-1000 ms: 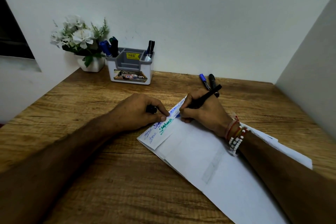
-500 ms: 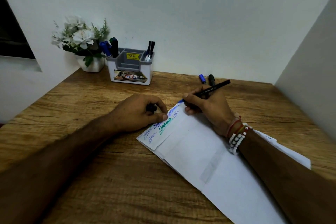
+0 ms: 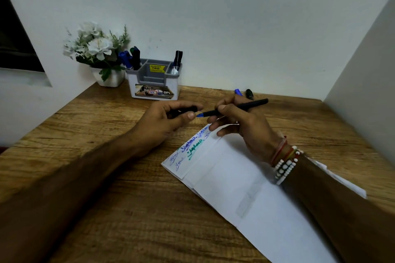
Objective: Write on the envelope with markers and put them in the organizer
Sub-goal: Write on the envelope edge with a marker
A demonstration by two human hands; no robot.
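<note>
A white envelope lies slanted on the wooden desk, with blue and green writing along its upper left flap. My right hand holds a black marker above the envelope, its blue tip pointing left. My left hand is raised beside it and grips the black marker cap, its mouth close to the tip. The grey and white organizer stands at the back by the wall, with markers in its left and right compartments.
A white pot of white flowers stands left of the organizer. Two loose markers, one blue and one black, lie at the back behind my right hand. A wall closes the desk's right side.
My right hand lifted the marker off the envelope and turned its tip to the left. My left hand rose from the flap and brought the cap up toward the tip.
</note>
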